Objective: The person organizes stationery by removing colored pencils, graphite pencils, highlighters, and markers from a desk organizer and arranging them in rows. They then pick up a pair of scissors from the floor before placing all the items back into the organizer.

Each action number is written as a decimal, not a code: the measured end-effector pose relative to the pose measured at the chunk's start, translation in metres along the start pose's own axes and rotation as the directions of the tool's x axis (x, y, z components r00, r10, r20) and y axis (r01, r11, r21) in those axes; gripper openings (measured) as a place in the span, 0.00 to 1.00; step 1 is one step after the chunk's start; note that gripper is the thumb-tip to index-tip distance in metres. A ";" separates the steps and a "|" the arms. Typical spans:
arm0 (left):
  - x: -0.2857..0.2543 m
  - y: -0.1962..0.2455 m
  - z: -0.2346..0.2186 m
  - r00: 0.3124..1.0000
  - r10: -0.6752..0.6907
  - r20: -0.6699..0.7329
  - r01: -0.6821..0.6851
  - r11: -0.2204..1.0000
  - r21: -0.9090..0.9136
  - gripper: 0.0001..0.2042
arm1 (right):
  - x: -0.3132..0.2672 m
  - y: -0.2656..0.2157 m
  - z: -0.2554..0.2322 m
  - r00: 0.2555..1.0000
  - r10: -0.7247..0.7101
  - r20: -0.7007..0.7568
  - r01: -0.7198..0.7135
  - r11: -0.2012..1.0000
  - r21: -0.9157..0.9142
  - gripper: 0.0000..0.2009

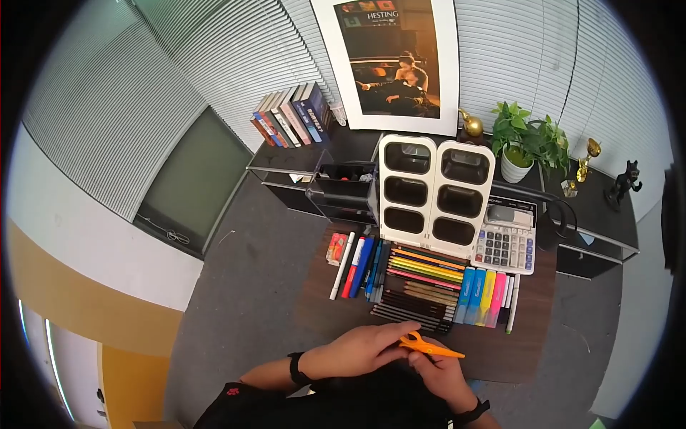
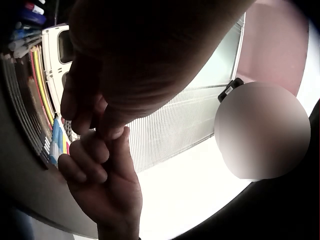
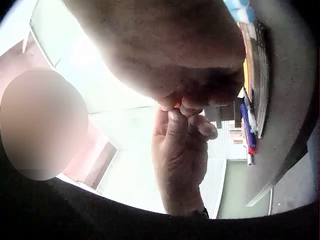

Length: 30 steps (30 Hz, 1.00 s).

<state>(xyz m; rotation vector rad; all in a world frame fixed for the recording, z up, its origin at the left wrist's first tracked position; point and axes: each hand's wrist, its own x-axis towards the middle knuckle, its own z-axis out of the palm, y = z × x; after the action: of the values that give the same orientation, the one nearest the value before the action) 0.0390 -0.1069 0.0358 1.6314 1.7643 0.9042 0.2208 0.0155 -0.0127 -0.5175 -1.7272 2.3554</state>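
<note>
A pair of orange scissors (image 1: 429,346) is held between both hands near the table's front edge, its tip toward the right. My left hand (image 1: 361,350) pinches the handle loops with its fingertips. From the right, my right hand (image 1: 443,375) grips the scissors underneath with thumb and fingers. In the left wrist view the fingertips of the left hand (image 2: 135,75) and right hand (image 2: 107,175) meet. Only a speck of orange shows between them in the right wrist view. Just beyond the hands lie dark pencils (image 1: 407,314) in a row.
Behind are coloured pencils (image 1: 425,266), highlighters (image 1: 488,297), pens and markers (image 1: 363,264) and a small red box (image 1: 336,248). A white organizer with six compartments (image 1: 432,189) stands at the back beside a calculator (image 1: 504,247). A potted plant (image 1: 516,164) and books (image 1: 291,118) occupy the rear shelf.
</note>
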 end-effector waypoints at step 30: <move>0.101 -0.039 -0.217 0.762 -0.179 -0.623 0.466 0.818 0.336 0.11 | -0.044 0.043 -0.071 0.946 -0.033 -0.321 0.069 0.992 0.103 0.07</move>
<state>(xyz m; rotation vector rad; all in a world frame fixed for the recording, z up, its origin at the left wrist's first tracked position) -0.1655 -0.0293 0.1417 1.2917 2.7857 0.8807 0.2906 0.0505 -0.0652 -0.7755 -1.4373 2.1724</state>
